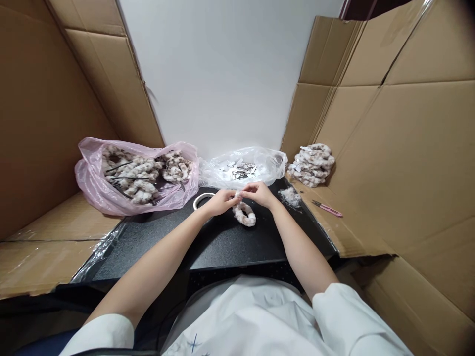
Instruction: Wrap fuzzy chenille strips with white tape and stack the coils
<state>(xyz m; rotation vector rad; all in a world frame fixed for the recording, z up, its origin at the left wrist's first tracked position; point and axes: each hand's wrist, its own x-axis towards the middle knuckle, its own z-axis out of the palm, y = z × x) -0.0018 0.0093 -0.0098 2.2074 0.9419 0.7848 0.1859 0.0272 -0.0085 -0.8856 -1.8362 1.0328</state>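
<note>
So the biggest thing here is the cardboard (415,158) walling in both sides, then the black tabletop (141,242) in the middle. Back left there's a pink plastic bag (87,183) lying open, stuffed with fluffy rings (137,173). Next to it at the back is a clear bag (211,170) with small white tags in it, and right of that a stack of fluffy bands (313,165).

Left hand (222,202) and right hand (260,194) are nearly meeting, both pinched narrow on the far end of one fluffy loop (250,220). The loop hangs off the fingertips toward the wearer, just below and between the hands. There's a pale bit at the pinch, but it's too tiny to tell if it's a tag or just fluff.

White tape roll (196,201) beside the left hand, fuzzy scraps (291,197) right of the right hand, pink snips (330,209) farther right.
</note>
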